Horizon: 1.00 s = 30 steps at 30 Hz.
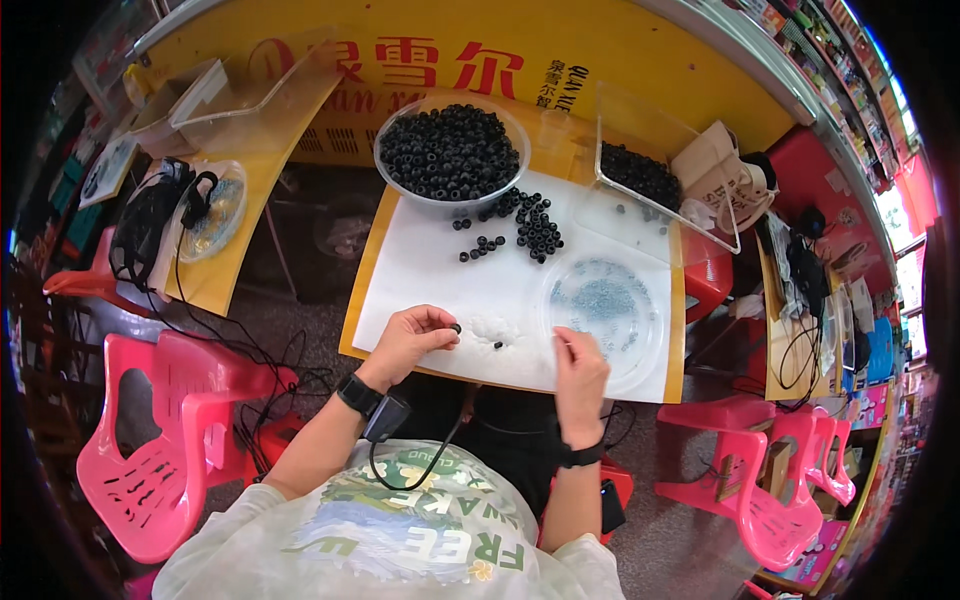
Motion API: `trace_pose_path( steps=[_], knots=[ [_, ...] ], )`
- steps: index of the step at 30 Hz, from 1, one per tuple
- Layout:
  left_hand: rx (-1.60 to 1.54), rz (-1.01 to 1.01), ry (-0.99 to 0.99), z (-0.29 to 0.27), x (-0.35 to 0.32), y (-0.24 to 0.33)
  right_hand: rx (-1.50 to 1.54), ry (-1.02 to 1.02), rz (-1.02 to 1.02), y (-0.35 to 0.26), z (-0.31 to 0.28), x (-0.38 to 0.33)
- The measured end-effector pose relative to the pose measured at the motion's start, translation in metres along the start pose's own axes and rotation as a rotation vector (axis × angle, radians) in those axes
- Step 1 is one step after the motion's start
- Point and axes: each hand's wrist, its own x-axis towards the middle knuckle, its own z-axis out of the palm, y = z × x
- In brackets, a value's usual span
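My left hand [412,338] is pinched on a small black bead [457,328] just above the white sheet [430,270]. One more loose black bead [498,346] lies on the sheet between my hands. My right hand [578,372] has its fingers drawn together at the near edge of a clear round lid [606,300] that holds tiny pale blue pieces; whether anything is between those fingers is too small to tell. Farther back sit a clear bowl [452,150] full of black beads and a scatter of black beads [530,225] on the sheet.
A clear rectangular tray [650,180] with more black beads stands tilted at the back right. The yellow table [360,270] borders the sheet. Pink plastic chairs stand at the left [160,440] and right [770,480]. A second yellow table [230,210] at left carries cables and a lid.
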Motion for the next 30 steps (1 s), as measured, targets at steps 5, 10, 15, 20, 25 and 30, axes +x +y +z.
trace_pose_path(
  steps=[5, 10, 15, 20, 25, 30],
  knots=[
    [-0.043, 0.0, -0.004, 0.0, 0.002, 0.0, -0.217, -0.075, -0.161, 0.038, -0.033, 0.013],
    [-0.062, -0.005, -0.015, 0.0, 0.0, 0.0, -0.266, -0.199, -0.246, 0.046, -0.029, 0.016],
    [-0.069, -0.037, -0.025, 0.001, 0.0, 0.006, -0.156, -0.159, -0.173, 0.04, -0.029, 0.019],
    [-0.263, -0.135, -0.134, 0.026, -0.003, 0.029, 0.321, -0.099, 0.253, 0.019, -0.036, 0.012],
    [-0.328, -0.18, -0.272, 0.059, 0.001, 0.039, 0.493, -0.097, 0.222, -0.025, -0.034, 0.005],
    [-0.36, -0.204, -0.307, 0.067, 0.004, 0.036, 0.654, -0.104, 0.264, -0.054, -0.019, -0.004]
  ],
)
